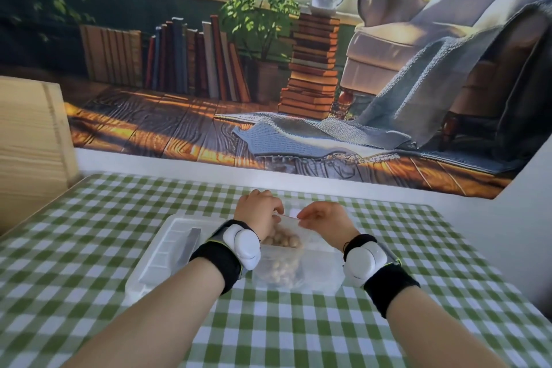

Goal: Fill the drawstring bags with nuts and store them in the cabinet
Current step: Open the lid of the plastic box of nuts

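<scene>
The drawstring bag (pixel 316 266) of nuts (pixel 282 248) lay on the checked surface (pixel 268 323), touching a clear tray (pixel 167 248); the left hand (pixel 257 209) and right hand (pixel 324 218) pinched its mouth with curled fingers (pixel 274 207); closing seemed in hand; next, a steady pull outward to cinch it.

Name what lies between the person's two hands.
The top edge of the clear bag, which left hand and right hand pinch; the head view shows it.

The cabinet (pixel 27 128) is cut off at the left edge; the nuts (pixel 283 248) and the mouth of the clear bag (pixel 319 263) are partly hidden by the left hand (pixel 257 209).
</scene>
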`<action>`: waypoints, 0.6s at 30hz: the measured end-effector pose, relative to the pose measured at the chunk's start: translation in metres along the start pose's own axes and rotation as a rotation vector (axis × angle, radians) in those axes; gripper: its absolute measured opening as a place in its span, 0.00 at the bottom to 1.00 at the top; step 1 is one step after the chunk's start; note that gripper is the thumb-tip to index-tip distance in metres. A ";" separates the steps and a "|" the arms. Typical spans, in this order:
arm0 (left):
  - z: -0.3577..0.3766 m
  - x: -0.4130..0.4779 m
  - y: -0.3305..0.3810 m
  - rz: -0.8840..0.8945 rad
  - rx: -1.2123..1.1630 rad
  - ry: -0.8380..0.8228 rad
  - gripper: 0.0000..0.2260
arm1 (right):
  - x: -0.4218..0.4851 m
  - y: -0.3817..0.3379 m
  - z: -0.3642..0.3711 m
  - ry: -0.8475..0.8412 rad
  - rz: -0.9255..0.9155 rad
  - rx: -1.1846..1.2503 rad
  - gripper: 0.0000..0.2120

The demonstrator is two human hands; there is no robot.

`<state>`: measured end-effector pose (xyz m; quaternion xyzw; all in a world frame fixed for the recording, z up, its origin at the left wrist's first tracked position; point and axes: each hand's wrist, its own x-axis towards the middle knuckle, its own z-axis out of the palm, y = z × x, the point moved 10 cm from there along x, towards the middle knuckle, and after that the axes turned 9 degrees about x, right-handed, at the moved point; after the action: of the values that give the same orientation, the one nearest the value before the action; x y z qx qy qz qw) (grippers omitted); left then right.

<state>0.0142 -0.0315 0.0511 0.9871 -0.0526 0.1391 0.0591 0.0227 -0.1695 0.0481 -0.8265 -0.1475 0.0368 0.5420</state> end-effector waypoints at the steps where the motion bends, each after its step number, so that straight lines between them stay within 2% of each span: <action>1: -0.004 -0.003 0.002 0.010 -0.019 0.028 0.08 | -0.004 -0.003 -0.001 0.008 -0.034 -0.022 0.13; 5: -0.018 -0.012 0.004 0.039 -0.063 0.132 0.04 | -0.012 -0.008 -0.002 0.033 -0.120 -0.026 0.13; 9: -0.021 -0.022 0.006 0.056 -0.105 0.160 0.03 | -0.017 -0.008 -0.002 0.027 -0.143 -0.018 0.10; 14: -0.019 -0.034 0.015 0.095 -0.193 0.195 0.03 | -0.017 0.000 0.015 -0.115 0.032 0.042 0.03; 16: -0.014 -0.036 0.017 0.100 -0.219 0.188 0.03 | -0.016 0.001 0.021 -0.135 0.078 -0.028 0.08; 18: -0.013 -0.037 0.017 0.102 -0.245 0.201 0.03 | -0.015 0.000 0.025 -0.149 0.076 -0.076 0.08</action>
<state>-0.0264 -0.0434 0.0549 0.9496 -0.1132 0.2326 0.1771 0.0029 -0.1517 0.0367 -0.8465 -0.1575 0.1132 0.4959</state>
